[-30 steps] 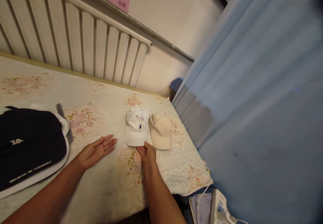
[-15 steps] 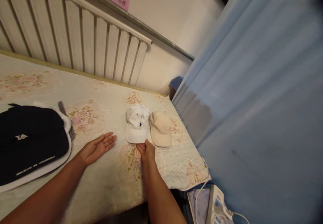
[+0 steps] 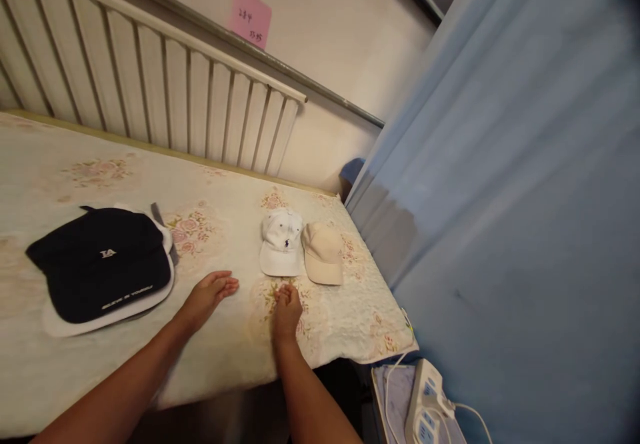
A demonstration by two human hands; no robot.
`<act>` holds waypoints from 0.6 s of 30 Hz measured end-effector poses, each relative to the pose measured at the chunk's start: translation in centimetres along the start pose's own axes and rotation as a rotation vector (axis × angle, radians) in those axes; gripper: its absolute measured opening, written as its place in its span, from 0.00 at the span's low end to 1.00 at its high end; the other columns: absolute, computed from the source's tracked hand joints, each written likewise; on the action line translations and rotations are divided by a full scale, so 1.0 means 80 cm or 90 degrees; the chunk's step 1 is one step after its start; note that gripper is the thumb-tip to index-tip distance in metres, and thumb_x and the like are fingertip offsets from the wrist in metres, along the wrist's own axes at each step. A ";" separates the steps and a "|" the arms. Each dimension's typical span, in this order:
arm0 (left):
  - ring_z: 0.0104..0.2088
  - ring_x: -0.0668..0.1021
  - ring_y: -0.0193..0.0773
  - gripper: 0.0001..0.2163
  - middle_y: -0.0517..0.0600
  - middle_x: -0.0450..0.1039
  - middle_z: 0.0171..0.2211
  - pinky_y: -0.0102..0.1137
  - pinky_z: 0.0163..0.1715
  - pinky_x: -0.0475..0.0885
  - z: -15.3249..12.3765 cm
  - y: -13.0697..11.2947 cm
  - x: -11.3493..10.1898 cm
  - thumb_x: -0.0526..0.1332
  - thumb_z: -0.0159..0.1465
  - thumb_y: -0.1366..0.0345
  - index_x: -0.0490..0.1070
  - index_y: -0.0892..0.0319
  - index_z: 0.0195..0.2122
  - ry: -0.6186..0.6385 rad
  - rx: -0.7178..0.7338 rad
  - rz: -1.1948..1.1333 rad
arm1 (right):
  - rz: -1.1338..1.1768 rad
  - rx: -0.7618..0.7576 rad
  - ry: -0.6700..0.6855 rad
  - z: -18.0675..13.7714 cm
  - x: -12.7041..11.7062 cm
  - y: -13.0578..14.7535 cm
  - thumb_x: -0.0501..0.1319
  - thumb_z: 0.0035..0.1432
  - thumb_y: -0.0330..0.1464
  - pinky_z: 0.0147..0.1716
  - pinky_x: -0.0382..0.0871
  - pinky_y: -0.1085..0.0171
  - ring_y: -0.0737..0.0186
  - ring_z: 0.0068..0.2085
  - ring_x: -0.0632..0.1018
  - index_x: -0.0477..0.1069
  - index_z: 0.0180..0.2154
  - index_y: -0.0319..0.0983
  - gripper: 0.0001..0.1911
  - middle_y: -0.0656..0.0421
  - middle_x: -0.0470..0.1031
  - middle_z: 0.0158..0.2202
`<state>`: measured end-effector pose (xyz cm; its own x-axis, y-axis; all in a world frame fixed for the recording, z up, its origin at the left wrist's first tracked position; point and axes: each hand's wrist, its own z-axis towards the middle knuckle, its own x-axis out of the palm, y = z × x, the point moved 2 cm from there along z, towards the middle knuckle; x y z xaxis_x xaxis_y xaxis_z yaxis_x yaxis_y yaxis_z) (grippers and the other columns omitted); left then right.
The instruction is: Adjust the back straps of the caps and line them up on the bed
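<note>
A: Two caps sit side by side near the right end of the table (image 3: pixel 75 364): white cap (image 3: pixel 281 243) on the left, beige cap (image 3: pixel 323 254) touching its right edge, brims toward the person.

B: Hands?

A: Right hand (image 3: pixel 287 307) flat-ish on the floral cloth (image 3: pixel 225 214), just below the white cap's brim, near it but not touching. Fingers loosely together, slightly curled, holding nothing. Left hand (image 3: pixel 209 292) rests on the cloth to the left, palm down, fingers together and stretched toward the white cap, also empty. Both hands apart from each other.

B: Anything else on the table?

A: Dark cap (image 3: pixel 103 264) with small white lettering, lying on top of a white cap brim (image 3: pixel 60 324), a grey one (image 3: pixel 163 221) peeking out behind. That stack is well left of the left hand.

B: Background?

A: White slatted radiator (image 3: pixel 150 91) along the wall, pink note (image 3: pixel 250 19) stuck above it, writing too small to read. Blue curtain (image 3: pixel 510 184) fills the right side. White power strip (image 3: pixel 425 407) with cable on the floor, lower right, beside the table corner.
</note>
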<state>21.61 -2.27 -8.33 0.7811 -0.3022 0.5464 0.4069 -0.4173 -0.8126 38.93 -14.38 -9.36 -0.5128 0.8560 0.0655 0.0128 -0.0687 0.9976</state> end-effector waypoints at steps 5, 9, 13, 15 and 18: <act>0.31 0.81 0.39 0.13 0.53 0.78 0.30 0.32 0.38 0.75 -0.030 0.007 -0.008 0.69 0.53 0.69 0.70 0.62 0.38 -0.001 0.015 0.090 | -0.098 -0.091 0.010 -0.022 -0.010 0.006 0.57 0.52 0.27 0.47 0.64 0.66 0.61 0.41 0.75 0.74 0.35 0.41 0.09 0.58 0.77 0.36; 0.30 0.80 0.41 0.12 0.53 0.78 0.29 0.34 0.35 0.75 -0.062 0.009 -0.014 0.69 0.52 0.68 0.71 0.62 0.36 0.000 0.047 0.131 | -0.158 -0.147 0.038 -0.038 -0.017 0.007 0.56 0.54 0.26 0.46 0.63 0.65 0.60 0.39 0.73 0.74 0.35 0.41 0.10 0.57 0.76 0.35; 0.29 0.80 0.41 0.12 0.53 0.78 0.29 0.36 0.35 0.74 -0.095 0.008 -0.027 0.70 0.53 0.66 0.71 0.62 0.36 0.011 0.040 0.134 | -0.210 -0.217 0.089 -0.057 -0.022 0.008 0.54 0.56 0.26 0.47 0.62 0.64 0.60 0.41 0.72 0.73 0.36 0.41 0.11 0.57 0.75 0.36; 0.30 0.80 0.42 0.14 0.54 0.78 0.31 0.37 0.37 0.74 -0.109 0.008 -0.038 0.69 0.54 0.63 0.71 0.63 0.37 0.013 0.031 0.121 | -0.231 -0.250 0.109 -0.063 -0.023 0.007 0.53 0.57 0.26 0.47 0.62 0.62 0.58 0.41 0.72 0.73 0.37 0.40 0.11 0.55 0.74 0.37; 0.31 0.80 0.40 0.16 0.54 0.77 0.32 0.37 0.38 0.74 -0.125 0.008 -0.056 0.69 0.54 0.60 0.70 0.63 0.39 0.013 0.020 0.103 | -0.261 -0.295 0.125 -0.067 -0.023 0.004 0.50 0.58 0.27 0.47 0.63 0.59 0.56 0.42 0.72 0.72 0.38 0.38 0.13 0.53 0.74 0.37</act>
<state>13.63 -9.74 -9.32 0.8277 -0.3809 0.4122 0.2918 -0.3354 -0.8958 35.24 -18.69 -9.31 -0.5459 0.7530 -0.3674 -0.5662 -0.0083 0.8242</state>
